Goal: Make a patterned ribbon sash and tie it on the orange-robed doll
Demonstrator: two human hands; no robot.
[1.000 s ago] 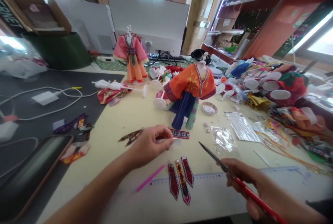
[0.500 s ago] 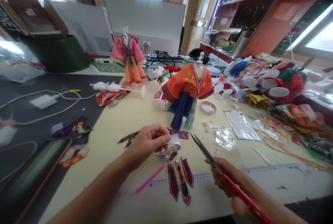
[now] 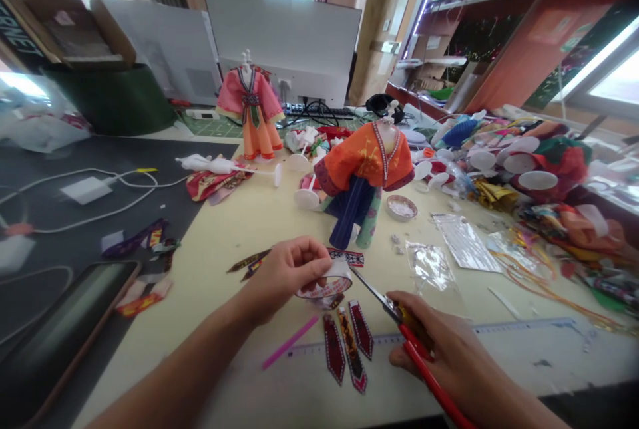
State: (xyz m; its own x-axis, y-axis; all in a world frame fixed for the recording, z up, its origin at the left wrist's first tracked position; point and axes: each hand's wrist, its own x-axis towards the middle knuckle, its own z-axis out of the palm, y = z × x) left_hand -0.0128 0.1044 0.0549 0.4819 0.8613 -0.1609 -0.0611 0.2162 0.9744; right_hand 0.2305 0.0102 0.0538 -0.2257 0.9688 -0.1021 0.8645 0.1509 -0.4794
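My left hand [image 3: 294, 273] is closed on a roll of white tape [image 3: 339, 273], thumb and fingers pinching its upper edge above the table. Red-handled scissors [image 3: 384, 302] are in my right hand [image 3: 439, 342], with their blade tips close to the roll's right side. Just below the roll lie a few pointed, patterned fabric strips [image 3: 334, 349] with dotted edges. A pink stick [image 3: 290, 342] rests to their left. More patterned ribbon [image 3: 352, 257] lies behind my left hand. A doll form in an orange robe [image 3: 362, 156] stands beyond the roll.
A transparent ruler [image 3: 489, 328] crosses the table's front. Clear plastic bags [image 3: 432, 266] and a small dish [image 3: 401, 207] sit to the right, before a heap of dressed dolls [image 3: 539, 159]. A phone [image 3: 74, 342] lies at left; a pink-robed doll [image 3: 251, 110] stands behind.
My right hand has turned the scissors and brought them left, so their tips are now beside the tape roll. The left hand keeps its hold on the roll.
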